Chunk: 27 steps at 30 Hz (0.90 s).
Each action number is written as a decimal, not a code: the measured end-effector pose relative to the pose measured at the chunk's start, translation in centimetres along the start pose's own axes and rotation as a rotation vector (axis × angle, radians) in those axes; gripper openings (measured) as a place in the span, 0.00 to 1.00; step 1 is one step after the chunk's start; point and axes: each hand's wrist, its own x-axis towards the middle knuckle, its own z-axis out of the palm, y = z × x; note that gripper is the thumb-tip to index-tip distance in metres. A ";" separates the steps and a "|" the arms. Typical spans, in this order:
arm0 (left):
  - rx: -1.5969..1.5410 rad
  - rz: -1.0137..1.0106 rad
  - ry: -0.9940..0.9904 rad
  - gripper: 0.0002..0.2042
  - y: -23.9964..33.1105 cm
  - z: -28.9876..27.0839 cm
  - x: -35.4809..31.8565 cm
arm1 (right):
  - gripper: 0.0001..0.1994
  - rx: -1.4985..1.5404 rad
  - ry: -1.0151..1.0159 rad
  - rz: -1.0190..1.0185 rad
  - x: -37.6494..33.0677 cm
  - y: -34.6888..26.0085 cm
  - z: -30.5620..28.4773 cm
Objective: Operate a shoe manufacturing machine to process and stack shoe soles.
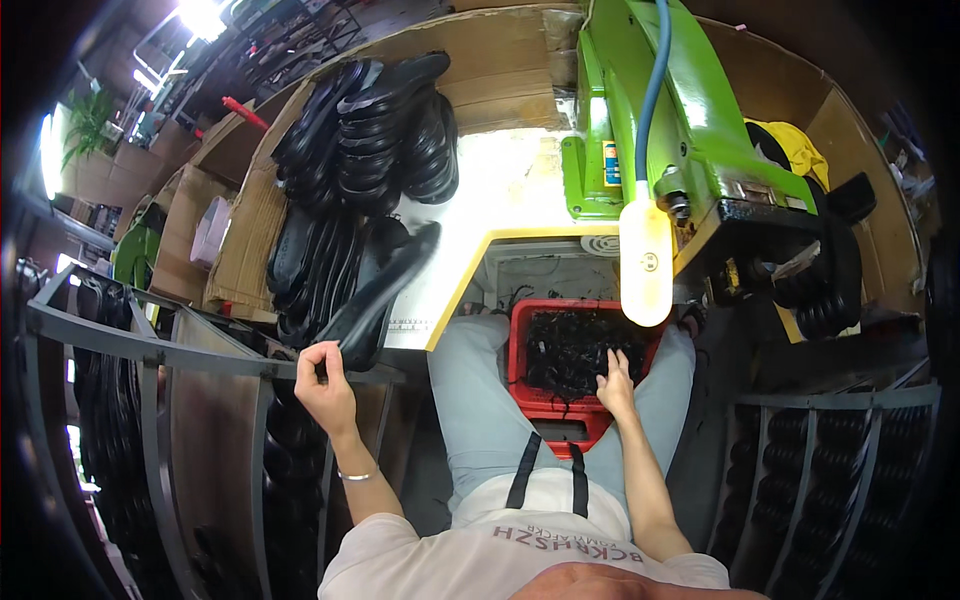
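Note:
My left hand (pixel 325 388) pinches the near end of a long black shoe sole (pixel 388 285) between thumb and fingers. This sole slants up to the right, in front of a row of similar black soles (pixel 325 255) at the left of the white table. My right hand (pixel 616 382) is over a red plastic basket (pixel 572 408) between my knees, fingers apart, and I see nothing held in it. Thin black trimmings (pixel 570 350) fill the basket; against their dark colour, a small scrap at the fingertips would be hard to make out.
A green machine (pixel 690 110) with a blue hose and a pale yellow paddle-shaped part (pixel 647 265) stands over the table's right side. More soles (pixel 395 130) are piled at the back left, beside cardboard walls (pixel 480 80). Metal racks (pixel 200 355) flank me.

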 end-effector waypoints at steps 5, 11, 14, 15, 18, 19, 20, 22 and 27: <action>-0.372 -0.018 -0.331 0.04 6.2 1.8 -1.6 | 0.53 1.020 0.062 -0.303 -1.9 -8.3 -5.9; -0.870 -0.501 -0.718 0.01 8.4 12.1 -6.6 | 0.58 1.281 0.430 -0.739 -0.7 -9.4 -14.6; -0.741 -0.142 -0.767 0.15 12.5 16.0 -8.4 | 0.57 1.124 0.658 -0.656 -1.4 -7.0 -18.3; -0.704 -0.060 -0.802 0.19 14.3 16.6 -8.2 | 0.60 1.055 0.739 -0.643 -1.7 -7.1 -19.1; -0.631 0.234 -0.799 0.24 13.7 19.2 -8.0 | 0.62 0.999 0.713 -0.618 -2.2 -6.4 -21.0; -0.646 0.201 -0.779 0.24 13.8 19.8 -8.0 | 0.61 1.003 0.737 -0.601 -2.1 -6.2 -21.5; -0.685 0.115 -0.819 0.23 13.8 20.0 -7.7 | 0.60 1.018 0.769 -0.651 -1.7 -5.9 -21.5; -0.719 0.027 -0.860 0.23 14.1 19.8 -6.7 | 0.60 1.021 0.755 -0.616 -1.3 -5.9 -21.6; -0.634 0.133 -0.820 0.23 11.9 18.6 -5.2 | 0.56 0.992 0.792 -0.616 0.1 -8.2 -20.3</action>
